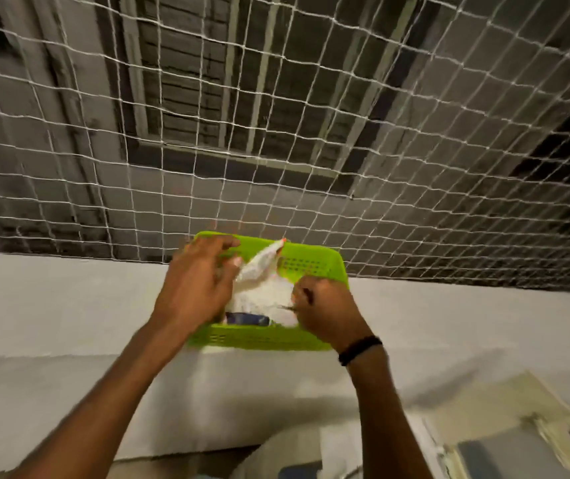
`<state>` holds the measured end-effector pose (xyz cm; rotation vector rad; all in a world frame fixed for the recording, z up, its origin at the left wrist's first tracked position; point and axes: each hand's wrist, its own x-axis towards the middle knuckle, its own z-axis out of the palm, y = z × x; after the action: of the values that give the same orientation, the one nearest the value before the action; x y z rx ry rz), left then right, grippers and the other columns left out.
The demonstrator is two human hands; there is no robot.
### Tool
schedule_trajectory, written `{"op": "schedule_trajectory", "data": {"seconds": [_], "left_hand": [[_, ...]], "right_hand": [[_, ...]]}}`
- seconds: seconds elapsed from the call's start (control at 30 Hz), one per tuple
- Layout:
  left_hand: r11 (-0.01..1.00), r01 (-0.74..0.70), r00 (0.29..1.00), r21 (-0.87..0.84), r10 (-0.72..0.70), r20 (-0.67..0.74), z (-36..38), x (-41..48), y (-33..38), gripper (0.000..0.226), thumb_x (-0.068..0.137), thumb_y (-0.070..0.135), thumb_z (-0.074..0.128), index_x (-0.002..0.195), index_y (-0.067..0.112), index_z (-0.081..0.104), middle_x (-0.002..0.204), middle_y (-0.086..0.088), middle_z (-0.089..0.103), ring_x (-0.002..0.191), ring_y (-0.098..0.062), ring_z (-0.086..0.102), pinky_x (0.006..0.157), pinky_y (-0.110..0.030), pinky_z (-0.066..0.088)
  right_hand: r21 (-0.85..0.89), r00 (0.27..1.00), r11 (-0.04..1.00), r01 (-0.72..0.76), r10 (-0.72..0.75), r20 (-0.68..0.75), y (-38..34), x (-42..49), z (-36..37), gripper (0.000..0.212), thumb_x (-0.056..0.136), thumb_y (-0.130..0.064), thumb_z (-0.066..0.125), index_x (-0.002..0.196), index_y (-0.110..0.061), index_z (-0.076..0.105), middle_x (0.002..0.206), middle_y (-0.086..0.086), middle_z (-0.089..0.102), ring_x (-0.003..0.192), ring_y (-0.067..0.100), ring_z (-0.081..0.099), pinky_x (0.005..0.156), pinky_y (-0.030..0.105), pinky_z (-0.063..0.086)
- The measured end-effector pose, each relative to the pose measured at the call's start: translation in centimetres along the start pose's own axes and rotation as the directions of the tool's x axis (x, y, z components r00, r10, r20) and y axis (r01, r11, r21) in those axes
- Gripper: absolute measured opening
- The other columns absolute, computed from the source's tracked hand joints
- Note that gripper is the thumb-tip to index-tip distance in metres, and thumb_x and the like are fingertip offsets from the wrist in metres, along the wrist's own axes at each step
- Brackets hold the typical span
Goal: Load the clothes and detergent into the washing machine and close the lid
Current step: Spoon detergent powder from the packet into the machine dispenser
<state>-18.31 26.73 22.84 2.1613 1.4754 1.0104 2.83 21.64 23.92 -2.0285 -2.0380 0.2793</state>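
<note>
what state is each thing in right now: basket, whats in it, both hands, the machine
green basket: standing on the white ledge, open top, not empty
white bag: in the basket, one corner sticking up
dark blue item: lying in the basket, below the bag
left hand: pinching the bag's left edge
right hand: curled at the bag's right side, grip blurred
washing machine: blurred, lid state unclear

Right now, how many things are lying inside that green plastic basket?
2 show: a crumpled white bag in the middle of the green plastic basket, and a dark blue object against its near wall. More may be hidden beneath them.
</note>
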Motion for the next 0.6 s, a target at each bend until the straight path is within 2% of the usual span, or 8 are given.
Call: {"op": "schedule_trajectory", "data": {"seconds": [0.1, 0.2, 0.3, 0.4, 0.5, 0.6], "left_hand": [[0.998, 0.044, 0.999, 0.040, -0.045, 0.022, 0.6, 0.2, -0.2, 0.042, 0.091, 0.044, 0.042, 0.124, 0.025, 0.060, 0.123, -0.002, 0.064, 0.113, -0.026, 0.056, 0.098, -0.041, 0.043], [0.983, 0.046, 0.997, 0.179, -0.057, 0.054, 1.1, 0.2, 0.1, 0.042, 0.093, 0.044, 0.038, 0.123, 0.025, 0.061, 0.122, -0.004, 0.065, 0.113, -0.029, 0.056, 0.096, -0.043, 0.040], [0.953, -0.019, 0.997, 0.301, -0.006, 0.083, 1.5, 0.1, 0.1, 0.045, 0.094, 0.047, 0.031, 0.112, 0.025, 0.065, 0.111, -0.003, 0.069, 0.102, -0.029, 0.060, 0.088, -0.042, 0.042], [0.918, -0.067, 0.979, 0.391, -0.015, 0.202, 1.4, 0.5, 0.0, 0.059, 0.093, 0.054, 0.014, 0.107, 0.027, 0.064, 0.107, 0.002, 0.069, 0.101, -0.027, 0.059, 0.086, -0.039, 0.037], [0.909, -0.093, 0.980, 0.406, 0.011, 0.199, 1.2, 0.5, 0.1, 0.055, 0.096, 0.055, 0.020, 0.093, 0.024, 0.066, 0.091, 0.000, 0.071, 0.091, -0.028, 0.060, 0.082, -0.039, 0.038], [0.903, -0.122, 0.983, 0.411, 0.051, 0.179, 1.3, 0.4, 0.1, 0.056, 0.098, 0.052, 0.022, 0.080, 0.021, 0.064, 0.078, -0.002, 0.070, 0.080, -0.029, 0.060, 0.079, -0.038, 0.039]], "right_hand": [[-0.176, 0.990, 0.979, -0.108, 0.122, 0.075, 0.6, 0.5, 0.1, 0.015, 0.088, -0.014, 0.052, 0.095, -0.009, 0.064, 0.103, 0.012, 0.069, 0.101, 0.034, 0.060, 0.076, 0.036, 0.041], [-0.261, 0.973, 0.952, -0.159, 0.196, 0.122, 1.3, 1.0, 0.1, 0.022, 0.084, -0.016, 0.061, 0.105, -0.009, 0.062, 0.111, 0.014, 0.067, 0.105, 0.034, 0.059, 0.078, 0.034, 0.043], [-0.316, 0.959, 0.939, -0.137, 0.206, 0.194, 1.6, 1.8, 1.0, 0.032, 0.082, -0.021, 0.067, 0.111, -0.010, 0.061, 0.115, 0.014, 0.065, 0.109, 0.033, 0.059, 0.081, 0.034, 0.044], [-0.328, 0.952, 0.933, -0.146, 0.223, 0.211, 1.9, 2.1, 1.5, 0.036, 0.083, -0.026, 0.068, 0.115, -0.011, 0.061, 0.119, 0.013, 0.064, 0.112, 0.033, 0.057, 0.086, 0.034, 0.044], [-0.313, 0.960, 0.941, -0.127, 0.196, 0.198, 1.9, 2.2, 1.4, 0.031, 0.083, -0.026, 0.067, 0.110, -0.010, 0.064, 0.115, 0.013, 0.066, 0.109, 0.034, 0.059, 0.085, 0.035, 0.046], [-0.286, 0.972, 0.955, -0.073, 0.133, 0.194, 1.4, 2.0, 0.7, 0.023, 0.085, -0.016, 0.060, 0.105, -0.008, 0.068, 0.112, 0.014, 0.068, 0.107, 0.035, 0.061, 0.086, 0.036, 0.047]]}}
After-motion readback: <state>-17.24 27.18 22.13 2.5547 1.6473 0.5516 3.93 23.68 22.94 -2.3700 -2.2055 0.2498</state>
